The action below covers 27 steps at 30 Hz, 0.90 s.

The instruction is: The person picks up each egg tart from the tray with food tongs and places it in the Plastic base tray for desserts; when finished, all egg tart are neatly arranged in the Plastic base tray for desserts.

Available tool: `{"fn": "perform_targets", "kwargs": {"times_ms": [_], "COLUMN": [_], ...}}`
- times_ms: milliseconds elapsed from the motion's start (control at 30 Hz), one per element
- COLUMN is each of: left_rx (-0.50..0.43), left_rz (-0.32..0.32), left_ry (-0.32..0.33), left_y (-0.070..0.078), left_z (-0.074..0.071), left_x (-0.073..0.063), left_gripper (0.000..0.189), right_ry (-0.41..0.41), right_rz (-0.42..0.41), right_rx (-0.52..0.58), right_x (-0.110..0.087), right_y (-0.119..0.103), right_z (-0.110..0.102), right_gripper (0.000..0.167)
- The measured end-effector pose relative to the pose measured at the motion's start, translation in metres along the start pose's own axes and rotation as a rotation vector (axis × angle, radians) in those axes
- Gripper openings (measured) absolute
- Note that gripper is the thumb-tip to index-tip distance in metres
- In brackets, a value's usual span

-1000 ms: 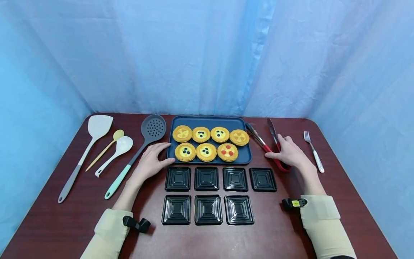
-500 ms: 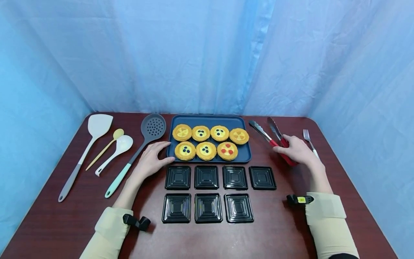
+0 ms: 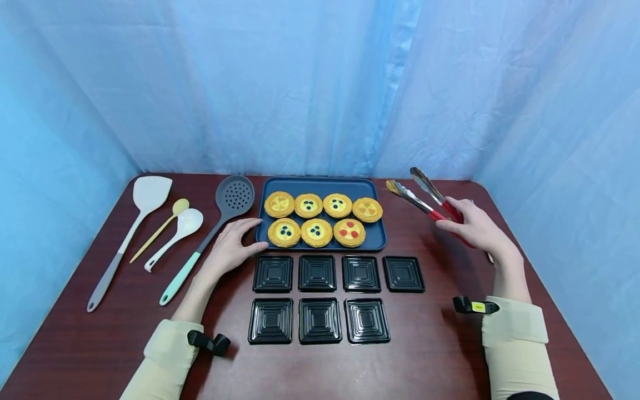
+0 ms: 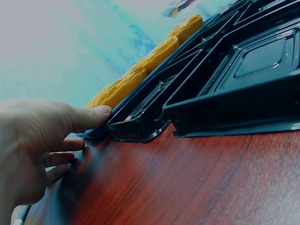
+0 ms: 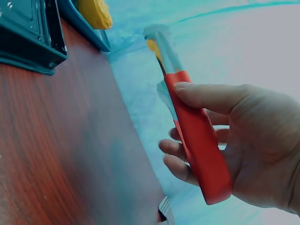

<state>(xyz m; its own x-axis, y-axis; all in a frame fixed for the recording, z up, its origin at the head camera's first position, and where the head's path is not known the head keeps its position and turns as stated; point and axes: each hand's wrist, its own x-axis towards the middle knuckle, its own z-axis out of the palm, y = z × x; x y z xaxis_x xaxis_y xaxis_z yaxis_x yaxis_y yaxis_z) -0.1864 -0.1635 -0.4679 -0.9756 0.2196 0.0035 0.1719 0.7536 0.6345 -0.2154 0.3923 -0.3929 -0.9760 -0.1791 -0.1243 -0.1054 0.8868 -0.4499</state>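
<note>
My right hand (image 3: 472, 225) holds a pair of tongs (image 3: 425, 203) by the red handles, above the right side of the table. Their two metal arms stand spread, pointing to the back left. In the right wrist view, my thumb lies along one red handle (image 5: 199, 140) and the fingers curl round the other side. My left hand (image 3: 232, 247) rests at the left edge of a blue tray (image 3: 325, 183), its thumb touching the front left corner. On the tray sit several tarts (image 3: 316, 232) in two rows, topped with dark berries, red pieces or yellow wedges.
Several black square plastic trays (image 3: 320, 320) stand in two rows before the blue tray. On the left lie a spatula (image 3: 152, 194), a yellow spoon (image 3: 180, 207), a white ladle (image 3: 189, 223) and a grey skimmer (image 3: 235, 195). A fork (image 5: 164, 206) lies at the right, mostly hidden by my hand.
My right hand has lifted the tongs off the table and moved them up and to the right, nearer the fork. My left hand stays at the blue tray.
</note>
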Motion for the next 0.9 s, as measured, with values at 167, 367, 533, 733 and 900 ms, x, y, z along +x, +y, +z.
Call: {"fn": "perform_targets", "kwargs": {"times_ms": [167, 367, 533, 733, 900], "left_rx": [-0.002, -0.002, -0.007, -0.008, -0.01], "left_rz": [0.003, 0.002, 0.004, 0.002, 0.002], "left_ry": [0.001, -0.001, -0.002, -0.002, -0.004], "left_y": [-0.001, 0.0, 0.0, -0.001, -0.001], "left_z": [0.0, 0.0, 0.0, 0.0, 0.0], "left_x": [0.0, 0.0, 0.0, 0.0, 0.0], "left_gripper": [0.069, 0.069, 0.069, 0.068, 0.068], "right_ry": [0.049, 0.111, 0.153, 0.147, 0.128], "right_rz": [-0.02, -0.021, -0.02, -0.052, -0.074], "right_rx": [0.013, 0.022, -0.004, -0.072, -0.095], "right_x": [-0.002, -0.006, -0.003, 0.0, 0.0], "right_y": [-0.004, -0.009, -0.013, -0.02, -0.025], "right_z": [-0.003, -0.002, 0.005, 0.01, 0.01], "right_gripper": [0.087, 0.087, 0.089, 0.08, 0.074]}}
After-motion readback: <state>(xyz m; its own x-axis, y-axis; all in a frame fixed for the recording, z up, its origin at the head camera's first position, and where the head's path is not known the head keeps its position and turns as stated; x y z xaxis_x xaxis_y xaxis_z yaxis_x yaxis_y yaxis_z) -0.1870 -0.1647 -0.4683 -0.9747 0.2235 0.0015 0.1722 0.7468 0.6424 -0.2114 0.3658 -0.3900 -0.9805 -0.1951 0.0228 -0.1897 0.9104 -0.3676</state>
